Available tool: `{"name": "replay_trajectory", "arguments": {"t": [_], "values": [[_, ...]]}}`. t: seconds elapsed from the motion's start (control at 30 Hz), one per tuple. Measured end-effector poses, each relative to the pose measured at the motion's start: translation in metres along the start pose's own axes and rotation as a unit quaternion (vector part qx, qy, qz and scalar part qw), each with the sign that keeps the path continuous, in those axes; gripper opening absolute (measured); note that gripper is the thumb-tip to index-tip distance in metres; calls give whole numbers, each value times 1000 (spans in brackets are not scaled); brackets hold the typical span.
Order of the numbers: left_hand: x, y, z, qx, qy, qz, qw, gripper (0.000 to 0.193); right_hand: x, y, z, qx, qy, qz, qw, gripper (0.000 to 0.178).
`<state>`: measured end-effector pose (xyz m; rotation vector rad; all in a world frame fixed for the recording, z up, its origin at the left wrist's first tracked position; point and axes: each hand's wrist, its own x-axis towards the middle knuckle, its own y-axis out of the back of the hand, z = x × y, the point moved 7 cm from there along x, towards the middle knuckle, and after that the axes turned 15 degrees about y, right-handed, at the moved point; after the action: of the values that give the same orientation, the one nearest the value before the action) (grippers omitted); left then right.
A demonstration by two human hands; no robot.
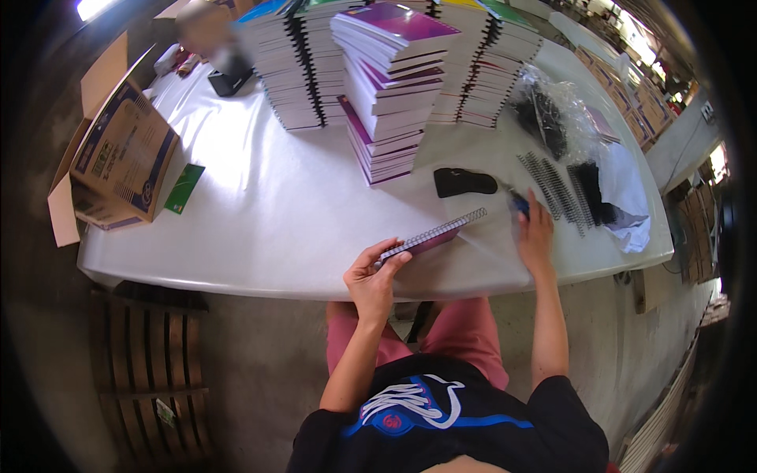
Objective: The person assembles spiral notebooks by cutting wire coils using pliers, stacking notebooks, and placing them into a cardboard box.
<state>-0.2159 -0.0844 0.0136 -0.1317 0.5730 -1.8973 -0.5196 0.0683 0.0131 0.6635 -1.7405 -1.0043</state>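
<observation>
My left hand is closed around one end of a spiral-bound notebook with a purple cover. The notebook is tilted up on edge above the table, its wire coil along the top and reaching past the far end. My right hand has its fingers at the blue handle of a slim hand tool, which looks like pliers; its tip is blurred. Just left of that tool lies a flat black piece. Several loose black binding coils lie beyond my right hand.
Tall stacks of purple notebooks and other spiral-bound books stand across the white-covered table. A cardboard box and a green card are at left. Clear plastic wrap lies at right. A slatted wooden chair stands below left.
</observation>
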Motion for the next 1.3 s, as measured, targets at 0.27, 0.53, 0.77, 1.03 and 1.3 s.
{"name": "replay_trajectory", "arguments": {"t": [0.27, 0.53, 0.77, 1.03, 1.3], "values": [[-13, -8, 33, 168, -213, 78, 959, 28, -1, 99, -202, 131, 176, 17, 976, 40], [-40, -18, 78, 312, -400, 105, 856, 34, 3, 100, -234, 201, 200, -14, 959, 39], [-49, -19, 84, 328, -477, 98, 809, 32, -9, 70, -230, 601, 36, -167, 781, 42], [-27, 44, 79, 86, -324, 251, 908, 30, -5, 40, -210, 321, 79, -176, 927, 49], [2, 147, 100, 324, -163, 372, 855, 30, -3, 16, -132, -42, 12, -184, 982, 45]]}}
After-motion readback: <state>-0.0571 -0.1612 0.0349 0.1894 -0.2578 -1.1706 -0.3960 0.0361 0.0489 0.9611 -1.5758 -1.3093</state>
